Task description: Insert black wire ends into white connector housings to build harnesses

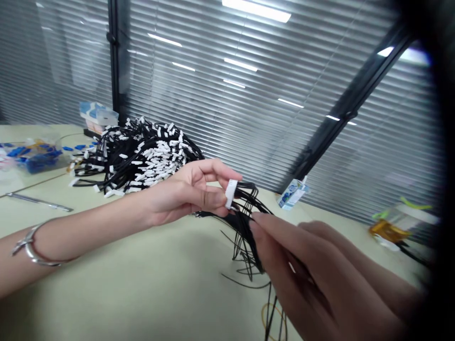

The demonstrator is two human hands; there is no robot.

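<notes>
Between the thumb and fingers of my left hand is a small white connector, held upright above the table. Thin black wires run from it to the right and hang down in loose strands. My right hand is closer to the camera, its thumb and forefinger pinched together at the black wires just right of the connector. The exact spot that its fingertips grip is partly hidden. Behind my left hand lies a large heap of black cables with white connectors.
A yellow rubber band hangs among the wires. On the left are a pen, a clear bag with blue pieces and a tissue box. A drink carton and a tape roll sit along the right, before window blinds.
</notes>
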